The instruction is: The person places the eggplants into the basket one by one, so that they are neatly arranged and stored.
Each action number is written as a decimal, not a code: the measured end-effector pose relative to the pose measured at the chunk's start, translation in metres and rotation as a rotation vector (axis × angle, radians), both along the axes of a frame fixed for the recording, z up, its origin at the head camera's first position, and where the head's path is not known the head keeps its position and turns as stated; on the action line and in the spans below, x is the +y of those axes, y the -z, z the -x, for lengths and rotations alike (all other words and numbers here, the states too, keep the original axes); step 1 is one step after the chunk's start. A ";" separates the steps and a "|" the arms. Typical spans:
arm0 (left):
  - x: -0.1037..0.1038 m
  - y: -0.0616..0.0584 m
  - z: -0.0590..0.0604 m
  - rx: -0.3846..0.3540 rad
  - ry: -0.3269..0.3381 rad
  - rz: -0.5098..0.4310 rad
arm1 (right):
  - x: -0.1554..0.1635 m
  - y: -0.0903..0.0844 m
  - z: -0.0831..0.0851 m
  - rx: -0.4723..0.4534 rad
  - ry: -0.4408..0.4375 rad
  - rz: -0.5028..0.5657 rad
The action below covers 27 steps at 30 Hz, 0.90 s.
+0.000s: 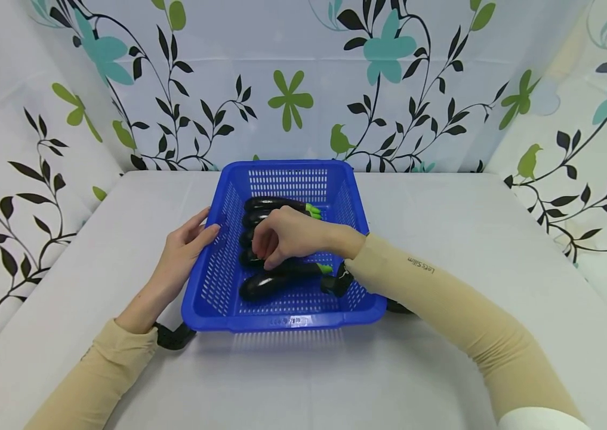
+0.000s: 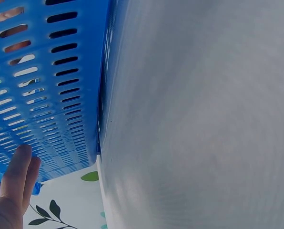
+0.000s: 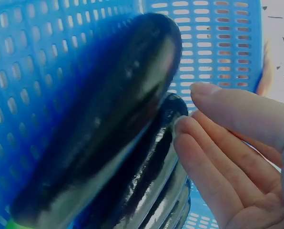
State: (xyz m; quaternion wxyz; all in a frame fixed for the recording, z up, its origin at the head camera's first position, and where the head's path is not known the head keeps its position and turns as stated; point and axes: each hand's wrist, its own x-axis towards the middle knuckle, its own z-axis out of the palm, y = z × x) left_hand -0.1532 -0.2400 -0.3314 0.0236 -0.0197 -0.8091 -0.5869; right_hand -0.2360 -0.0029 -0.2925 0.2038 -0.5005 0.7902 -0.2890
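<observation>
A blue plastic basket with slotted walls holds several glossy dark eggplants with green stems, lying side by side. My left hand holds the basket's left rim, thumb over the edge and fingers along the outer wall. In the left wrist view two fingers lie against the slotted side. Over the eggplants inside the basket is my right hand, fingers loosely bent. The right wrist view shows its thumb and fingers apart with nothing between them, fingertips right at the rounded end of the second eggplant.
The basket stands on a white-covered table. Behind and at both sides hangs a white curtain printed with leaves and flowers. A dark strap piece sits under the left wrist, another by the right wrist.
</observation>
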 end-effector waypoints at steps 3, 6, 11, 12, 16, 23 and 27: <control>0.000 0.000 0.000 0.001 0.000 0.005 | 0.000 -0.001 0.000 -0.026 0.004 0.006; -0.001 -0.001 -0.001 -0.001 -0.004 0.002 | -0.001 -0.003 0.000 -0.027 0.006 0.023; 0.000 0.000 -0.002 0.001 0.009 -0.020 | 0.005 -0.024 -0.007 -0.026 0.062 0.064; 0.001 0.000 -0.002 0.002 0.011 -0.020 | 0.008 -0.031 -0.009 -0.027 0.075 0.070; 0.000 -0.001 -0.002 0.010 0.011 -0.014 | 0.027 -0.057 -0.017 -0.031 0.110 0.098; -0.002 0.000 0.001 0.004 0.013 -0.012 | 0.068 -0.078 -0.028 -0.013 0.220 0.171; -0.003 0.001 0.001 -0.001 0.014 -0.012 | 0.092 -0.076 -0.036 -0.017 0.297 0.235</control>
